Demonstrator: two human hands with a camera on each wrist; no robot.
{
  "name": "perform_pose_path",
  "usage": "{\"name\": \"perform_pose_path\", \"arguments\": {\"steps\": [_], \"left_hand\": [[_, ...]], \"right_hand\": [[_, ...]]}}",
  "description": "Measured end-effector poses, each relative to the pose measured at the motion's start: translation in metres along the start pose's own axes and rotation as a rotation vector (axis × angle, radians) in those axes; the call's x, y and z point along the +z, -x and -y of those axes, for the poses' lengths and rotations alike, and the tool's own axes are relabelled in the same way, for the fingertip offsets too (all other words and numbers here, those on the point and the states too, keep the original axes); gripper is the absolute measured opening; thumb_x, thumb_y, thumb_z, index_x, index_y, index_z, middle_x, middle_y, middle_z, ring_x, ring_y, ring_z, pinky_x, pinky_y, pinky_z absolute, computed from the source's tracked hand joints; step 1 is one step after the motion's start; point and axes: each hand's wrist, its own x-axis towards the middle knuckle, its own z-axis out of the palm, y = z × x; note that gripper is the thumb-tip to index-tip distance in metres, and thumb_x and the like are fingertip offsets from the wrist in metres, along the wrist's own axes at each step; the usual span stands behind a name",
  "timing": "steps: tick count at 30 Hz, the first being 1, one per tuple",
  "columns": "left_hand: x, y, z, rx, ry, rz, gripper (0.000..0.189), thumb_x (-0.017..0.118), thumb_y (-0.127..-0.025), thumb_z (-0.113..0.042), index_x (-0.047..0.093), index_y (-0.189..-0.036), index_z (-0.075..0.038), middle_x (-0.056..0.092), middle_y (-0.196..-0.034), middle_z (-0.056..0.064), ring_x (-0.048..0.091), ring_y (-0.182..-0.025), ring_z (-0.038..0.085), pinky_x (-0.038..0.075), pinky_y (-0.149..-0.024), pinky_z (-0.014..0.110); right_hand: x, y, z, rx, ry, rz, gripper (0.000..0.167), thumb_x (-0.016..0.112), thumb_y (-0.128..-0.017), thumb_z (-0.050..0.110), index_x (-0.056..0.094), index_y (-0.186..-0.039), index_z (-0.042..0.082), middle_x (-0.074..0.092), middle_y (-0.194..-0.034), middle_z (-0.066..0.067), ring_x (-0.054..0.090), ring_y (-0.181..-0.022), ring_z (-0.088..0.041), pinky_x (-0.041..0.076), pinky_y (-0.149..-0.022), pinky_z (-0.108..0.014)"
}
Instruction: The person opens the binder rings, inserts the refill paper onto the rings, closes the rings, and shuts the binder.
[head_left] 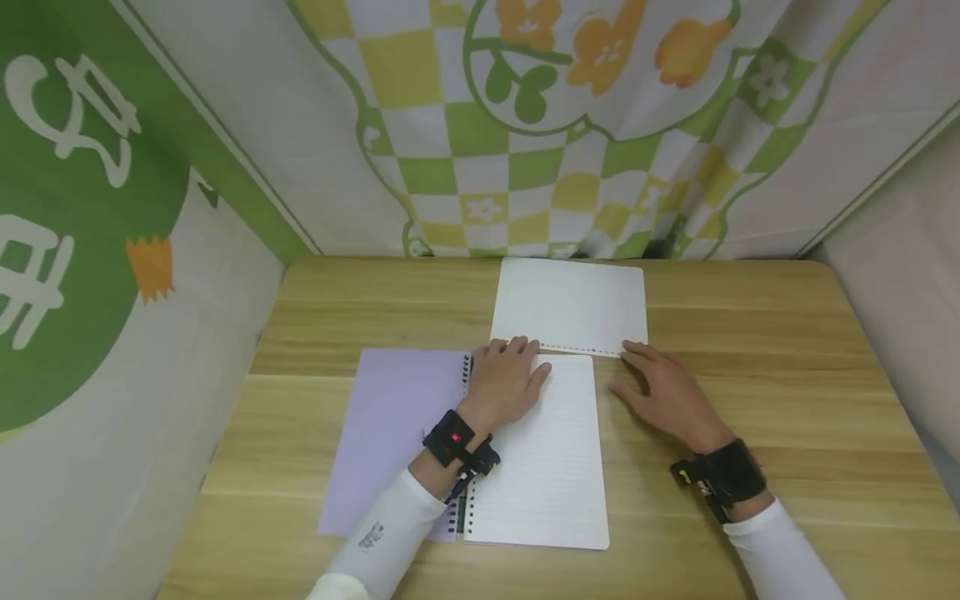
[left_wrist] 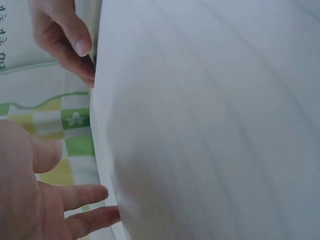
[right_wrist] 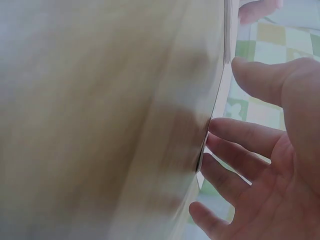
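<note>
An open spiral notebook lies on the table, its purple cover [head_left: 405,433] at the left and a lined white page [head_left: 536,492] at the right. Just beyond its top edge is a loose white sheet [head_left: 570,304] with a row of punched holes along its near edge. My left hand [head_left: 504,385] rests over the top of the notebook near the spiral binding [head_left: 468,367], fingertips at the sheet's near left corner. My right hand [head_left: 667,396] touches the sheet's near right corner with extended fingers, its thumb [right_wrist: 257,80] apart from them. Neither hand grips anything.
The wooden table [head_left: 787,400] reaches back to a checkered curtain [head_left: 525,167]. A green and white printed cloth [head_left: 90,208] hangs along the left side, and a pale cloth [head_left: 900,250] along the right. Both wrists carry black strapped devices.
</note>
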Motion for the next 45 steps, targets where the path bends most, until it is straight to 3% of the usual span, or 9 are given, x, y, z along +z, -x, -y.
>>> {"name": "perform_pose_path", "arguments": {"steps": [7, 14, 21, 25, 31, 36, 41, 45], "left_hand": [[0.011, -0.012, -0.022, 0.008, -0.140, -0.002, 0.062, 0.034, -0.113, -0.053, 0.055, -0.154, -0.011, 0.058, -0.153, 0.009, 0.053, -0.140, 0.037, 0.043, -0.117, 0.056], [0.001, -0.021, -0.044, 0.043, -0.163, 0.080, 0.063, 0.034, -0.113, -0.054, 0.055, -0.156, -0.013, 0.058, -0.153, 0.008, 0.055, -0.141, 0.035, 0.041, -0.119, 0.055], [-0.001, -0.039, -0.062, 0.148, -0.153, 0.144, 0.057, 0.034, -0.114, -0.052, 0.050, -0.161, -0.024, 0.053, -0.159, 0.002, 0.049, -0.147, 0.032, 0.036, -0.123, 0.053], [0.002, -0.045, -0.070, 0.203, -0.155, 0.182, 0.054, 0.035, -0.114, -0.049, 0.048, -0.162, -0.030, 0.050, -0.158, 0.004, 0.045, -0.149, 0.034, 0.032, -0.125, 0.053], [0.010, -0.052, -0.082, 0.269, -0.201, 0.222, 0.053, 0.035, -0.114, -0.052, 0.047, -0.162, -0.033, 0.047, -0.158, 0.005, 0.037, -0.152, 0.035, 0.029, -0.127, 0.052], [0.010, -0.055, -0.090, 0.317, -0.233, 0.227, 0.051, 0.042, -0.113, -0.052, 0.050, -0.160, -0.035, 0.045, -0.160, 0.005, 0.035, -0.155, 0.038, 0.029, -0.128, 0.052], [0.009, -0.051, -0.093, 0.324, -0.234, 0.219, 0.048, 0.045, -0.112, -0.049, 0.054, -0.157, -0.033, 0.043, -0.165, 0.006, 0.032, -0.158, 0.039, 0.029, -0.128, 0.054], [0.011, -0.044, -0.097, 0.341, -0.270, 0.194, 0.049, 0.046, -0.112, -0.049, 0.054, -0.157, -0.031, 0.044, -0.167, 0.006, 0.035, -0.158, 0.036, 0.031, -0.128, 0.051]], "right_hand": [[-0.007, 0.014, -0.011, 0.000, 0.000, -0.056, 0.057, 0.070, -0.104, 0.035, 0.062, -0.143, -0.007, 0.055, -0.155, -0.026, 0.051, -0.143, -0.051, 0.040, -0.118, -0.064], [-0.018, 0.034, -0.014, 0.048, 0.016, -0.043, 0.057, 0.070, -0.104, 0.034, 0.062, -0.142, -0.009, 0.055, -0.153, -0.031, 0.051, -0.139, -0.055, 0.042, -0.114, -0.068], [-0.033, 0.059, -0.014, 0.134, 0.078, -0.027, 0.056, 0.069, -0.105, 0.034, 0.064, -0.136, -0.012, 0.059, -0.145, -0.035, 0.057, -0.132, -0.057, 0.046, -0.107, -0.071], [-0.041, 0.068, -0.010, 0.121, 0.081, -0.008, 0.051, 0.071, -0.104, 0.032, 0.068, -0.130, -0.012, 0.066, -0.131, -0.033, 0.065, -0.120, -0.054, 0.053, -0.099, -0.067], [-0.049, 0.061, -0.011, 0.088, 0.047, -0.021, 0.049, 0.071, -0.104, 0.026, 0.063, -0.137, -0.010, 0.063, -0.137, -0.033, 0.062, -0.127, -0.052, 0.051, -0.105, -0.066], [-0.048, 0.046, -0.024, 0.061, 0.046, 0.018, 0.056, 0.074, -0.101, 0.022, 0.058, -0.145, -0.010, 0.046, -0.155, -0.038, 0.044, -0.143, -0.058, 0.040, -0.115, -0.070], [-0.045, 0.039, -0.038, 0.108, 0.088, 0.113, 0.070, 0.077, -0.099, 0.029, 0.051, -0.154, -0.006, 0.031, -0.166, -0.038, 0.025, -0.150, -0.066, 0.030, -0.118, -0.076], [-0.042, 0.048, -0.039, 0.121, 0.124, 0.119, 0.071, 0.079, -0.097, 0.031, 0.053, -0.153, -0.004, 0.036, -0.163, -0.038, 0.031, -0.148, -0.064, 0.031, -0.117, -0.076]]}}
